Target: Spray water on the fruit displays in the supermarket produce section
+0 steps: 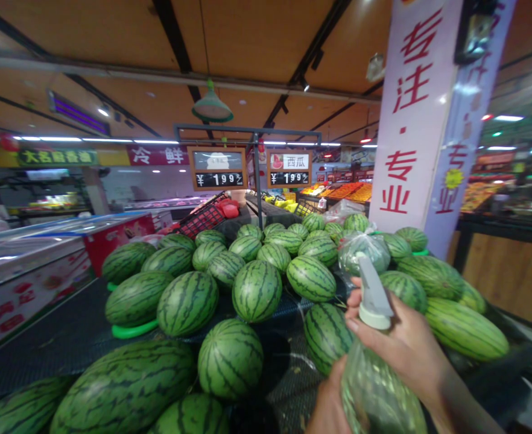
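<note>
A clear spray bottle [379, 392] with a white trigger head [373, 292] stands upright low in the frame, right of centre. My right hand [411, 343] wraps round its neck, fingers by the trigger. My left hand [329, 404] cups the bottle's body from below and the left. Both are closed on the bottle. Just beyond the nozzle lies a heap of striped green watermelons [257, 289] on a dark mesh stand [67, 337].
A white pillar [420, 120] with red characters rises at the right. Two hanging price boards [217, 169] hang behind the melons. A glass-topped freezer [35, 253] runs along the left. One melon is wrapped in plastic [364, 250]. Orange fruit displays [347, 191] lie farther back.
</note>
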A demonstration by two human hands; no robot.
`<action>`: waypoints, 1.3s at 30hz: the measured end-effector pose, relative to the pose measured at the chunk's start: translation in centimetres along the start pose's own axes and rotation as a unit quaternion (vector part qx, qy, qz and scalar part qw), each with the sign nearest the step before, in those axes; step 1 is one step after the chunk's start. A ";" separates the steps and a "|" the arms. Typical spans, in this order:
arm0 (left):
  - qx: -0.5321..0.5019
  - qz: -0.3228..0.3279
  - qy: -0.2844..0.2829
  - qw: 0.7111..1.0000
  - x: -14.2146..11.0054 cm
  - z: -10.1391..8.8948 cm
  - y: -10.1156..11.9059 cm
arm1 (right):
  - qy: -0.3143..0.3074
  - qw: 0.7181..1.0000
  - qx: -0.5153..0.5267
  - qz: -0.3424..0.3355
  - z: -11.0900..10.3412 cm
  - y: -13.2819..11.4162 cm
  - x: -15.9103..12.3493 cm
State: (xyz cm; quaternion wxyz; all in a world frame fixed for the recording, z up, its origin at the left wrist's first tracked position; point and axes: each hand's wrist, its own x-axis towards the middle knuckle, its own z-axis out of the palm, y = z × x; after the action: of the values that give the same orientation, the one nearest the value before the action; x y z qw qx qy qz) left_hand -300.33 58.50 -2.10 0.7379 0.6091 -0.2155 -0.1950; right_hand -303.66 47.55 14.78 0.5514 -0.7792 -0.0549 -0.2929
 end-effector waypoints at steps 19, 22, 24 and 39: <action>-0.190 0.151 -0.151 0.958 -0.4 0.7 5.5 | -0.018 1.000 0.007 0.011 0.7 -0.9 0.3; -0.276 0.221 -0.181 0.917 -0.2 1.0 4.8 | -0.024 1.000 0.008 0.004 0.8 -0.8 0.4; -0.306 0.229 -0.198 0.903 0.0 1.2 4.8 | -0.038 0.999 0.010 0.000 0.8 -0.8 0.4; -0.307 0.301 -0.187 0.883 0.0 1.2 5.8 | -0.089 0.994 0.011 -0.057 1.3 -2.2 1.0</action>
State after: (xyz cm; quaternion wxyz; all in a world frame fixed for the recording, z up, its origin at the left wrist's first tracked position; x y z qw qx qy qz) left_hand -300.87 58.54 3.83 0.8570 0.2099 -0.4520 -0.1307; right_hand -303.18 49.36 16.86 0.5351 -0.7917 -0.1514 -0.2530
